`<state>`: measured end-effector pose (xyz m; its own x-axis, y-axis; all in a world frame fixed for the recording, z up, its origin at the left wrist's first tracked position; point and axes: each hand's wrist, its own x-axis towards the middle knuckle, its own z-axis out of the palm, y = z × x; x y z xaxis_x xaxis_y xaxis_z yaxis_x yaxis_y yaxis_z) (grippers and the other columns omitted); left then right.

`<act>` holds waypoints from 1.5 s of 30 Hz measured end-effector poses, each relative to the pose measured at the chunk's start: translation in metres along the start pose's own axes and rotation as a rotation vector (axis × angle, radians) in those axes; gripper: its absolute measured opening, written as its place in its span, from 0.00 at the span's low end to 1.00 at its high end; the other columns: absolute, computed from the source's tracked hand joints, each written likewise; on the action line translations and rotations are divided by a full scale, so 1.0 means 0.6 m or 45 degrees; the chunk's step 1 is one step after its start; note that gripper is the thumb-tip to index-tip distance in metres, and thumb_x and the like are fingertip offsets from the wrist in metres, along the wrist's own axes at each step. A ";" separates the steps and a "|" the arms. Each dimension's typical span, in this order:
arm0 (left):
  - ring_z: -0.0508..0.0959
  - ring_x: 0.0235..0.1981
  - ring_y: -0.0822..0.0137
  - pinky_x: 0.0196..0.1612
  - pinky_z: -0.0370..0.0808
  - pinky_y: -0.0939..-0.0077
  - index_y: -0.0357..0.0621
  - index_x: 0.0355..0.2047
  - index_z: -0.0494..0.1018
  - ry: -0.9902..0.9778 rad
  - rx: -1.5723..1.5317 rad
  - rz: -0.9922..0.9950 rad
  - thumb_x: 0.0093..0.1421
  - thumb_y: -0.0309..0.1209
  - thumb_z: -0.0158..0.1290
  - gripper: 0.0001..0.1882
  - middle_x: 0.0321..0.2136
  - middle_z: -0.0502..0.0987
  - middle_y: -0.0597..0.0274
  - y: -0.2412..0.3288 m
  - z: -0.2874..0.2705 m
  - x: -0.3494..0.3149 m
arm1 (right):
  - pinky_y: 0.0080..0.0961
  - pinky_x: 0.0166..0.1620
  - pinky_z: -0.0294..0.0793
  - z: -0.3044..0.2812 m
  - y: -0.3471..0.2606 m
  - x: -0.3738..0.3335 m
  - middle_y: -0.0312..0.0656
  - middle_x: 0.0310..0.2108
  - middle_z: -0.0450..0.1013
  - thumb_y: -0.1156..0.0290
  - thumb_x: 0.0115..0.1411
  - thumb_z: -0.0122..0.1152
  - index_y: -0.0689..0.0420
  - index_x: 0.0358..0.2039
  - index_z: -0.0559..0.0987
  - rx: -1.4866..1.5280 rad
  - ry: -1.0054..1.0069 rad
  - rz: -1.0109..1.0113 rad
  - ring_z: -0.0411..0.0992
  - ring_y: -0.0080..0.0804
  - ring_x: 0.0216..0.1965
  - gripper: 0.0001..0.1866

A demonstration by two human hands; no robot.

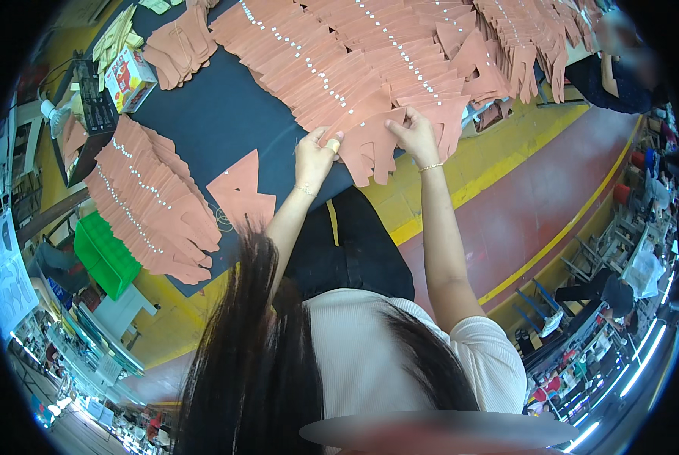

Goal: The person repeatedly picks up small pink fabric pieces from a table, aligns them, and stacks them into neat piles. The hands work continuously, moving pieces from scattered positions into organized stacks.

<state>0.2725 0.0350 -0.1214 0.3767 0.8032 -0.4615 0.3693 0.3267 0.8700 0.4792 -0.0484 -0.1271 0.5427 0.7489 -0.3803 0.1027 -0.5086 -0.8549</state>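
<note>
A salmon-pink cut piece (pixel 366 142) with finger-like strips is stretched between my two hands, at the near edge of the dark table. My left hand (pixel 317 157) pinches its left side between thumb and fingers; a yellowish band wraps a digit. On the right side, my right hand (pixel 415 138) is closed on the same piece with thumb and forefinger. Just beyond my hands lie long overlapping rows of like pieces (pixel 309 64), each row dotted with small white labels. Left of my left hand, a few loose pieces (pixel 242 189) rest on the table.
More overlapped pieces (pixel 148 199) cover the table's left end, with a yellow-and-red box (pixel 130 80) and a black crate (pixel 89 114) behind them. A green bin (pixel 106 254) stands to the left, below the tabletop. At the far right sits another person (pixel 609 80).
</note>
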 end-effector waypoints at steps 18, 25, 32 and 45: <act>0.72 0.30 0.74 0.34 0.72 0.77 0.36 0.43 0.70 0.428 0.163 0.092 0.61 0.30 0.58 0.14 0.29 0.73 0.63 -0.036 -0.187 -0.038 | 0.29 0.40 0.73 -0.033 -0.079 -0.118 0.49 0.33 0.78 0.69 0.58 0.63 0.61 0.41 0.77 -0.580 0.039 -0.155 0.77 0.36 0.36 0.13; 0.79 0.35 0.66 0.41 0.75 0.74 0.33 0.47 0.73 0.415 0.376 -0.180 0.60 0.27 0.54 0.16 0.35 0.78 0.54 -0.179 -0.361 -0.147 | 0.23 0.32 0.73 -0.001 -0.222 -0.230 0.48 0.31 0.78 0.77 0.57 0.61 0.62 0.40 0.78 -0.569 -0.645 -0.258 0.77 0.31 0.26 0.10; 0.78 0.30 0.64 0.38 0.75 0.71 0.33 0.49 0.73 0.492 0.425 -0.235 0.56 0.28 0.58 0.20 0.30 0.76 0.56 -0.248 -0.340 -0.184 | 0.19 0.34 0.78 0.192 -0.160 -0.236 0.42 0.33 0.77 0.75 0.63 0.58 0.64 0.41 0.74 0.187 -0.967 0.238 0.77 0.23 0.30 0.08; 0.74 0.28 0.70 0.34 0.71 0.74 0.35 0.42 0.73 0.291 0.222 -0.440 0.61 0.31 0.56 0.13 0.27 0.76 0.63 -0.205 -0.381 -0.200 | 0.19 0.33 0.80 0.331 -0.009 -0.173 0.41 0.30 0.79 0.75 0.63 0.57 0.64 0.39 0.76 -0.101 -0.864 0.295 0.80 0.25 0.31 0.06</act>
<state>-0.0126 0.0122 -0.1335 0.0163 0.7575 -0.6526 0.5855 0.5219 0.6204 0.2566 -0.0390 -0.1532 -0.0768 0.7037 -0.7063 0.1222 -0.6964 -0.7072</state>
